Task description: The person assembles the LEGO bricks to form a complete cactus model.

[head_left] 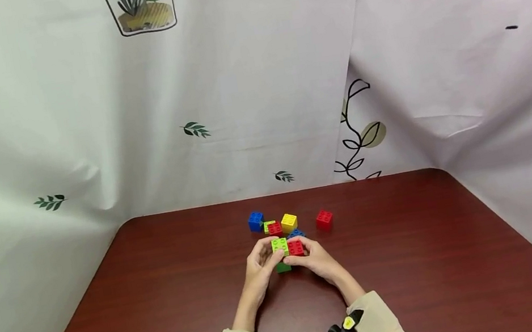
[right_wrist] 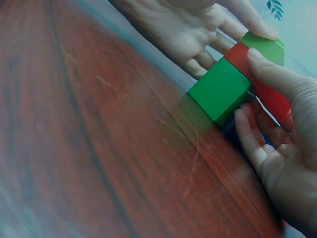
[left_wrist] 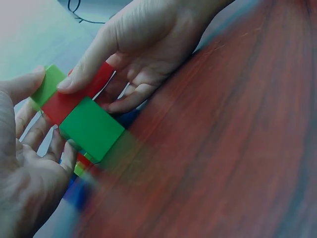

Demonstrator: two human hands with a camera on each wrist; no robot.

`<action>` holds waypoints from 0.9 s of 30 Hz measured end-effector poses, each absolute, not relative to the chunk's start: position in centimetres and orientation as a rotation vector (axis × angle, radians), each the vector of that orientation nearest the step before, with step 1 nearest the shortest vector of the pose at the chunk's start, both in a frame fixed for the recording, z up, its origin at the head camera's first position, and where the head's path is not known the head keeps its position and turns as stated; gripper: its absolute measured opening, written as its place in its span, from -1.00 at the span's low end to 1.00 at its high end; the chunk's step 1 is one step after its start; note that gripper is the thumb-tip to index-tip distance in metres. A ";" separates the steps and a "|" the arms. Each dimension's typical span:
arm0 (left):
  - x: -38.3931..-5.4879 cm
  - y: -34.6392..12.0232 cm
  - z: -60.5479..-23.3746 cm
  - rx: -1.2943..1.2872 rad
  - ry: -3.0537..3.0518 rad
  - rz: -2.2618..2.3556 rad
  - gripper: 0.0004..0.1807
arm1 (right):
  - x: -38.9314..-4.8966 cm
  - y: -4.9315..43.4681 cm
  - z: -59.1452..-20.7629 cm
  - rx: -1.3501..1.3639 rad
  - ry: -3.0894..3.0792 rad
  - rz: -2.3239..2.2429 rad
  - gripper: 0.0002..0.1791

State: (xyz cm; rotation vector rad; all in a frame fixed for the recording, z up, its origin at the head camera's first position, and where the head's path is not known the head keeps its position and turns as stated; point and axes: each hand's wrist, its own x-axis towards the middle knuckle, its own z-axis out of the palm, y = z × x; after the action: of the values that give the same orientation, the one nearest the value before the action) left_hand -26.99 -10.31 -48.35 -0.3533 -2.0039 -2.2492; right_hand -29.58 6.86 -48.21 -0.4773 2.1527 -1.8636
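A small stack of toy building blocks stands on the table between the two hands. Its base is a dark green block [left_wrist: 92,130]. A long red piece or red blocks [right_wrist: 272,99] sit on that, sticking out to the right. On top at the left is a light green block [head_left: 279,246]. The left hand [head_left: 259,264] pinches the light green block between thumb and fingers. With the thumb on the near side, the right hand [head_left: 317,260] grips the red part. Its far fingertips are partly hidden behind the blocks in the head view.
Behind the stack lie loose blocks: a blue one [head_left: 256,222], a yellow one [head_left: 289,223], a red one [head_left: 275,229] beside a light green one [head_left: 268,225], and another blue one [head_left: 296,233]. A separate red block [head_left: 324,220] lies further right. A patterned white cloth [head_left: 253,150] hangs behind the table [head_left: 161,296].
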 end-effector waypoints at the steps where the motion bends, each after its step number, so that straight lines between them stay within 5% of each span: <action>1: -27.0 -10.4 -48.3 -0.350 -1.998 -2.275 -0.63 | -29.6 6.8 -48.2 -0.477 2.149 -1.865 -0.47; 27: -27.6 -11.3 -48.7 -0.227 -2.046 -2.409 -0.56 | -29.3 6.6 -48.3 -0.449 2.157 -1.871 -0.48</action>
State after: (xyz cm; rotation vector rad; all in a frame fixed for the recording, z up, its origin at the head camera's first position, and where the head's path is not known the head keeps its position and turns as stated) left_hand -27.57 -11.32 -48.74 -0.2269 -2.0460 -2.4087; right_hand -29.31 6.57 -48.27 -0.4494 2.1572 -1.8714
